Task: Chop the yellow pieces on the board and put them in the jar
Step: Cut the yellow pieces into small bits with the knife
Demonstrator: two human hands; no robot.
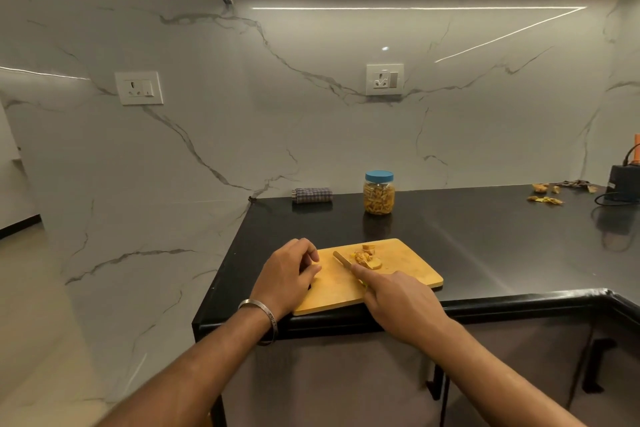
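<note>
Left hand: the left hand (291, 274), a metal bangle (263, 315) on its wrist, rests on the left end of the cutting board (408, 267); its grip is loosely curled and holds nothing.
Board: the wooden board lies at the front edge of the black bench (485, 246), one corner over the lip.
Knife: the blade of the knife (343, 259) points away to the left, its tip on the board.
Right hand: the right hand (401, 305) has its grip closed round the knife handle, forefinger stretched along the blade's back.
Yellow pieces: the yellow pieces (367, 256) lie heaped on the board, just right of the blade and ahead of the right forefinger.
Jar: the jar (379, 192), blue lid on and nearly full of yellow strips, stands well behind the board.
Cloth: a folded checked cloth (312, 195) lies left of the jar, against the wall.
</note>
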